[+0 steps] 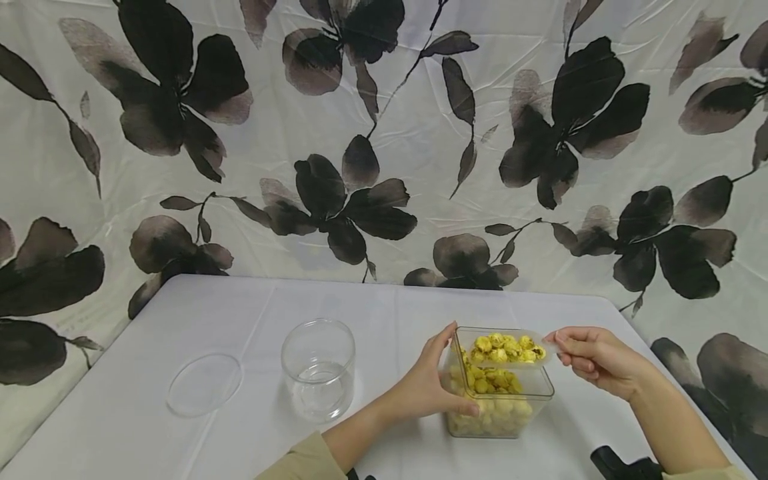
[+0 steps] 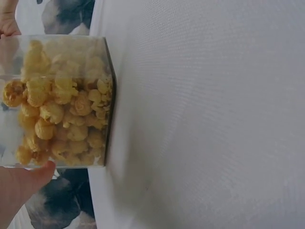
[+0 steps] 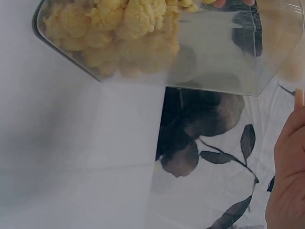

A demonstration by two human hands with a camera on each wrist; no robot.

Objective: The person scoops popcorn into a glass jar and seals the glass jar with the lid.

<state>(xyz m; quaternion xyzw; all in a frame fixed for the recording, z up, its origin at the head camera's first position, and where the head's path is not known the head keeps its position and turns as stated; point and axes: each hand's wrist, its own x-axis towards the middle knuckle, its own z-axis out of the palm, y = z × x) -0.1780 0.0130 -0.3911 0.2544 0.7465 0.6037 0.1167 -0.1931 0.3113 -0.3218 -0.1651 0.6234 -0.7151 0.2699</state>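
A clear square-cornered container (image 1: 510,398) stands on the table, part filled with yellow popcorn (image 2: 71,109). My left hand (image 1: 423,387) grips its left side, thumb on the near wall and fingers at the far left corner. My right hand (image 1: 606,357) pinches the end of a clear scoop (image 1: 522,364) from the right. Heaped popcorn (image 1: 504,348) lies in the scoop, which is over the container's opening near its back rim. In the right wrist view, my right hand (image 3: 291,176) shows only partly at the edge, and the scoop's handle end is mostly hidden by fingers.
Left of the container stands a round clear glass jar (image 1: 318,373). A thin transparent disc (image 1: 205,385) lies on the white tablecloth (image 1: 144,333) farther left. Behind the table hangs a white cloth with dark flowers (image 1: 336,207). A black object (image 1: 624,465) shows by my right forearm.
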